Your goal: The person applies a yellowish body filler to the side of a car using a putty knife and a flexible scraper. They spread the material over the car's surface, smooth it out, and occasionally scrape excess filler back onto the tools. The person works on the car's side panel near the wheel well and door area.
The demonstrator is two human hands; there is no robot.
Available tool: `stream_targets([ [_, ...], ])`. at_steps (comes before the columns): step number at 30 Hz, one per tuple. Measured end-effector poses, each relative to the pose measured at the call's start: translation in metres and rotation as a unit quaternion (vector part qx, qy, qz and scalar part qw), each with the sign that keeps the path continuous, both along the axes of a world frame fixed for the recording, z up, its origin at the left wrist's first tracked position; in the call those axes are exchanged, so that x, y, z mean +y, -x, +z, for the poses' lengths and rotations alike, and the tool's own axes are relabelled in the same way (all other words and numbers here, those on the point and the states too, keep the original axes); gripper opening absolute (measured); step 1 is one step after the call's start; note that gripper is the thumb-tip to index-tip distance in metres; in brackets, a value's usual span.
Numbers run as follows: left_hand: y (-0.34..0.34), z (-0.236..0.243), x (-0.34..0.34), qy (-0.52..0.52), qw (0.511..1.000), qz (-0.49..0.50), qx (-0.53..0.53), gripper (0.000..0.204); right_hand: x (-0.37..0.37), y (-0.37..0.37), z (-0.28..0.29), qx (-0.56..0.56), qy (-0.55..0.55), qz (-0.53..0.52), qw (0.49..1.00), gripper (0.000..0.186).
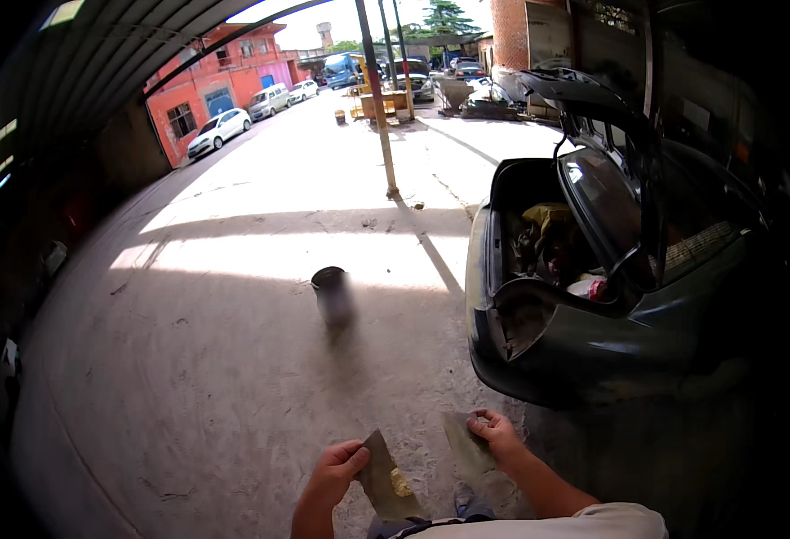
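My left hand [334, 469] pinches the edge of a thin grey-brown plate [379, 472], thumb on top. A dab of yellowish paste [400, 483] sits on the right part of that plate. A second thin grey plate [463, 442], possibly a filler spreader, is gripped at its upper right corner by my right hand [496, 437]. The two plates are apart, tilted in front of my body above the concrete. No paste can be made out on the right one.
A dark car [575, 350] with its boot raised stands at the right; bags and loose things fill the boot. A dark bucket [330, 292], partly blurred, is on the concrete floor [215, 359] ahead. Farther off are a post [380, 126] and parked vehicles.
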State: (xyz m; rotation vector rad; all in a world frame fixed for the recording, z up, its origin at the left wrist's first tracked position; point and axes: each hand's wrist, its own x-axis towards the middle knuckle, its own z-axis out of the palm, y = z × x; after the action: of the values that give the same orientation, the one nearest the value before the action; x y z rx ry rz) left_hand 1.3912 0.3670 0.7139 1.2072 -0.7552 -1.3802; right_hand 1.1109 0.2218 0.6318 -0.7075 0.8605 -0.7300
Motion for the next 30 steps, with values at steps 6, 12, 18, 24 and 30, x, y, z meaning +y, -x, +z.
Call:
stream_targets([
  [6, -0.115, -0.009, -0.005, -0.038, 0.999, 0.038, 0.006, 0.026, -0.017, -0.179, 0.034, -0.040, -0.134, 0.230, 0.963, 0.030],
  [12, -0.254, -0.026, -0.019, 0.013, 0.995, -0.098, -0.002, 0.025, -0.003, -0.359, 0.033, -0.061, -0.106, 0.193, 0.974, 0.027],
  [18, -0.410, 0.018, -0.005, 0.061, 0.987, -0.135, -0.060, 0.024, 0.008, -0.531, 0.088, 0.030, -0.142, 0.155, 0.977, 0.022],
  [24, -0.559, 0.018, 0.012, 0.014, 1.000, 0.010, -0.014, 0.024, -0.007, -0.660, 0.075, -0.109, -0.205, 0.234, 0.944, 0.020],
  [30, -0.673, 0.004, -0.022, -0.001, 0.999, 0.041, -0.031, 0.024, -0.041, -0.819, 0.061, -0.038, -0.207, 0.251, 0.945, 0.021],
])
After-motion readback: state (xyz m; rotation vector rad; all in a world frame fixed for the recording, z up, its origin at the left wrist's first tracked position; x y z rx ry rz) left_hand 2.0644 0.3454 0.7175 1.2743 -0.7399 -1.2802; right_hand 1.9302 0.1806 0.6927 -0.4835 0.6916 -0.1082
